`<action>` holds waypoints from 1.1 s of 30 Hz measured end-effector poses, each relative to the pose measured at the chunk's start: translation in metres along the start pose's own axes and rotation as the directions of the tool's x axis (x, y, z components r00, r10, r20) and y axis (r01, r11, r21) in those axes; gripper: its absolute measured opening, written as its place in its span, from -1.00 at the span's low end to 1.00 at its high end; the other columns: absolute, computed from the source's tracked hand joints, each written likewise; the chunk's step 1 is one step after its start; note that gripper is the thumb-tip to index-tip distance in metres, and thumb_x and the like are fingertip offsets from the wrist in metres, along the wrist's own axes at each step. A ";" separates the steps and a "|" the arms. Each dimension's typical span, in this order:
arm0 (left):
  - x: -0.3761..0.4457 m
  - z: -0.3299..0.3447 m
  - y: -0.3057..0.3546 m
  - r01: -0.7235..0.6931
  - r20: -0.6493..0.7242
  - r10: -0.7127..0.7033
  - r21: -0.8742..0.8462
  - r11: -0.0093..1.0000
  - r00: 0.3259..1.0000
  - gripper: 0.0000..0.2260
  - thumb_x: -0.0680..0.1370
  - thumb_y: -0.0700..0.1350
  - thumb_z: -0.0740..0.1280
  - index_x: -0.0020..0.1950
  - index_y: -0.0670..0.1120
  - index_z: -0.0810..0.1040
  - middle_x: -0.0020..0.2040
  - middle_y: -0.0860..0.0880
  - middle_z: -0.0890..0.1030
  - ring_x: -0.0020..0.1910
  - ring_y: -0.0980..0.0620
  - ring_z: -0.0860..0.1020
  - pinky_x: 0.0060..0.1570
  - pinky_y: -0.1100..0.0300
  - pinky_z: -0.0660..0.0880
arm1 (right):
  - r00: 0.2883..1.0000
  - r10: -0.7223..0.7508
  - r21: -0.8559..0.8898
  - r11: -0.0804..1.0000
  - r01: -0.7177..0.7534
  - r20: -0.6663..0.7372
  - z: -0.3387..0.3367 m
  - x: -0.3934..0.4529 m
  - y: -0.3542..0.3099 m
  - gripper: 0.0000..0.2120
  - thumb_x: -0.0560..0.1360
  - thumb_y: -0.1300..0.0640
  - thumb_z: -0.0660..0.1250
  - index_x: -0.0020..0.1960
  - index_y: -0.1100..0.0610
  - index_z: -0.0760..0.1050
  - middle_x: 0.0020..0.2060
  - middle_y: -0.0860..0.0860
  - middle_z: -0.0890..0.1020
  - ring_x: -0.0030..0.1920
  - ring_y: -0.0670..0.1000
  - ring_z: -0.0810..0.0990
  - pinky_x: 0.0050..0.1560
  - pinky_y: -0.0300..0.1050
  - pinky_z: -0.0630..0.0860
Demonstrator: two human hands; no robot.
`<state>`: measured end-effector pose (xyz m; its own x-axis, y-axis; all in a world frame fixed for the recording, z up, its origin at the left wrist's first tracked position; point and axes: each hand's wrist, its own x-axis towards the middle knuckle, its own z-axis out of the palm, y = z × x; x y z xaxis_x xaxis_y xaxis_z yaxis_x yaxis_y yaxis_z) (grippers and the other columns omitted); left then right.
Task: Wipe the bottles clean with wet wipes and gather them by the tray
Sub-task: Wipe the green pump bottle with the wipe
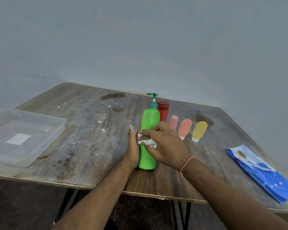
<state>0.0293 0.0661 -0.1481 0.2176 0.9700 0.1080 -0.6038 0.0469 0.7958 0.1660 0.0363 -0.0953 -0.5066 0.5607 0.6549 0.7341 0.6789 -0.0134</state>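
While the right hand [163, 143] rubs a wet wipe [147, 141] on the green pump bottle [149, 130], steadied by the flat left hand [133, 150], four bottles beyond it await wiping, none near the tray [23, 156].

Ahead of you a plain grey-blue wall [140, 39] fills the far side. The wooden worktop [93, 138] is worn, stained and spotted white, on dark metal legs [181, 213], over a dark floor [23, 205].

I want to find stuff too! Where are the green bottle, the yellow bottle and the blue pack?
green bottle [150, 120]: head view, upper body below the pump.
yellow bottle [200, 129]: head view, middle of its body.
blue pack [263, 175]: head view, middle of its front.
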 end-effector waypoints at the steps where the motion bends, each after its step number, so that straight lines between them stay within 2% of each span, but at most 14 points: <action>1: 0.001 -0.005 0.000 0.030 0.016 -0.030 0.016 0.999 0.999 -0.12 0.59 0.42 -0.14 0.15 -0.21 0.72 -0.06 -0.21 0.75 -0.09 -0.07 0.74 -0.09 0.10 0.69 | 1.000 0.005 0.002 1.000 -0.005 0.013 0.001 -0.006 -0.002 -0.59 0.47 0.08 0.56 0.31 0.03 0.66 -0.14 -0.02 0.57 -0.02 -0.04 0.48 -0.13 0.03 0.55; 3: 0.001 -0.011 0.001 0.078 0.039 -0.078 0.007 0.997 0.996 -0.06 0.50 0.50 -0.07 0.38 -0.24 0.59 0.10 -0.25 0.73 0.04 -0.12 0.74 -0.02 0.06 0.69 | 0.999 0.012 0.005 1.000 -0.012 0.044 0.004 -0.019 -0.006 -0.62 0.48 0.04 0.55 0.29 0.00 0.66 -0.15 -0.06 0.56 -0.03 -0.06 0.47 -0.13 0.03 0.54; 4: 0.000 -0.011 0.003 0.088 0.037 -0.087 -0.013 0.996 0.996 -0.06 0.50 0.51 -0.05 0.41 -0.25 0.56 0.16 -0.27 0.71 0.09 -0.14 0.72 0.02 0.05 0.68 | 0.998 0.010 0.012 1.000 -0.010 0.056 0.006 -0.025 -0.007 -0.63 0.49 0.03 0.54 0.28 -0.01 0.67 -0.16 -0.08 0.57 -0.03 -0.06 0.47 -0.12 0.03 0.52; 6: 0.000 -0.010 0.003 0.103 0.064 -0.099 -0.052 0.993 0.993 -0.06 0.53 0.54 0.03 0.37 -0.28 0.57 0.18 -0.31 0.66 0.08 -0.18 0.69 0.06 0.00 0.67 | 0.997 -0.001 0.037 0.999 -0.002 0.080 0.012 -0.039 -0.010 -0.63 0.49 0.02 0.53 0.29 -0.04 0.66 -0.16 -0.10 0.58 -0.02 -0.04 0.48 -0.08 0.04 0.50; 10: 0.003 -0.008 -0.002 0.126 0.102 -0.114 -0.114 0.985 0.988 -0.19 0.53 0.48 0.16 0.24 -0.25 0.63 0.07 -0.22 0.63 -0.08 -0.11 0.63 -0.10 0.04 0.62 | 0.993 -0.054 0.053 0.997 0.048 0.103 0.019 -0.061 -0.014 -0.62 0.49 0.00 0.53 0.30 -0.08 0.64 -0.15 -0.13 0.62 0.00 -0.02 0.51 -0.05 -0.01 0.47; 14: 0.003 -0.008 -0.002 0.136 0.110 -0.121 -0.143 0.980 0.987 -0.16 0.58 0.48 0.07 0.34 -0.26 0.57 0.10 -0.21 0.65 -0.11 -0.10 0.62 -0.14 0.05 0.61 | 0.987 -0.150 0.037 0.988 0.148 0.065 0.020 -0.071 -0.010 -0.70 0.53 0.04 0.53 0.25 -0.10 0.66 -0.11 -0.17 0.65 -0.01 0.02 0.56 -0.10 -0.01 0.44; 17: 0.006 -0.010 -0.004 0.149 0.096 -0.136 -0.143 0.978 0.986 -0.15 0.58 0.48 0.04 0.35 -0.25 0.59 0.12 -0.21 0.67 -0.11 -0.10 0.64 -0.14 0.04 0.63 | 0.972 -0.229 0.012 0.974 0.228 0.046 0.017 -0.074 -0.002 -0.83 0.64 0.02 0.45 0.22 -0.12 0.69 -0.02 -0.23 0.71 0.02 0.04 0.59 -0.08 0.04 0.47; 21: 0.006 -0.012 -0.005 0.148 0.085 -0.138 -0.131 0.980 0.987 -0.15 0.57 0.47 0.05 0.30 -0.26 0.65 0.12 -0.23 0.69 -0.07 -0.13 0.66 -0.04 -0.02 0.64 | 0.959 -0.282 -0.021 0.959 0.282 -0.015 0.011 -0.064 0.006 -0.85 0.69 0.03 0.40 0.19 -0.12 0.72 0.06 -0.25 0.73 0.04 0.07 0.62 -0.03 0.07 0.49; 25: 0.006 -0.014 -0.003 0.165 0.052 -0.161 -0.076 0.983 0.986 -0.17 0.56 0.46 0.05 0.23 -0.22 0.72 0.23 -0.31 0.66 0.13 -0.21 0.67 0.23 -0.09 0.60 | 0.956 -0.279 -0.085 0.959 0.272 -0.093 0.006 -0.044 0.014 -0.86 0.66 0.06 0.44 0.16 -0.11 0.74 0.04 -0.24 0.74 0.02 0.09 0.62 -0.04 0.06 0.47; 28: 0.007 -0.015 -0.003 0.158 0.009 -0.158 -0.050 0.986 0.987 -0.19 0.56 0.46 0.08 0.31 -0.19 0.68 0.32 -0.33 0.63 0.22 -0.23 0.67 0.22 -0.09 0.62 | 0.958 -0.248 -0.104 0.967 0.234 -0.143 0.000 -0.026 0.024 -0.86 0.66 0.06 0.43 0.15 -0.10 0.74 0.06 -0.22 0.75 0.02 0.13 0.64 -0.04 0.10 0.51; 30: 0.007 -0.013 -0.003 0.146 -0.004 -0.146 -0.024 0.989 0.989 -0.24 0.56 0.46 0.07 0.29 -0.11 0.71 0.27 -0.31 0.66 0.12 -0.23 0.70 0.10 -0.11 0.65 | 0.960 -0.210 -0.088 0.977 0.197 -0.186 -0.005 -0.012 0.031 -0.86 0.65 0.08 0.43 0.14 -0.05 0.76 0.09 -0.18 0.76 0.01 0.15 0.64 -0.03 0.09 0.53; 33: 0.004 -0.010 -0.002 0.130 0.009 -0.130 0.035 0.991 0.991 -0.25 0.56 0.46 0.02 0.17 -0.07 0.75 0.06 -0.32 0.70 -0.12 -0.22 0.69 -0.08 -0.09 0.64 | 0.952 -0.162 -0.039 0.987 0.157 -0.261 -0.011 0.012 0.040 -0.88 0.62 0.14 0.51 0.12 0.03 0.77 0.15 -0.13 0.76 -0.01 0.16 0.66 0.03 0.02 0.54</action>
<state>0.0237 0.0725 -0.1553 0.3014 0.9535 0.0087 -0.5429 0.1640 0.8236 0.1946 0.0651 -0.0798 -0.4831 0.2997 0.8226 0.6623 0.7396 0.1195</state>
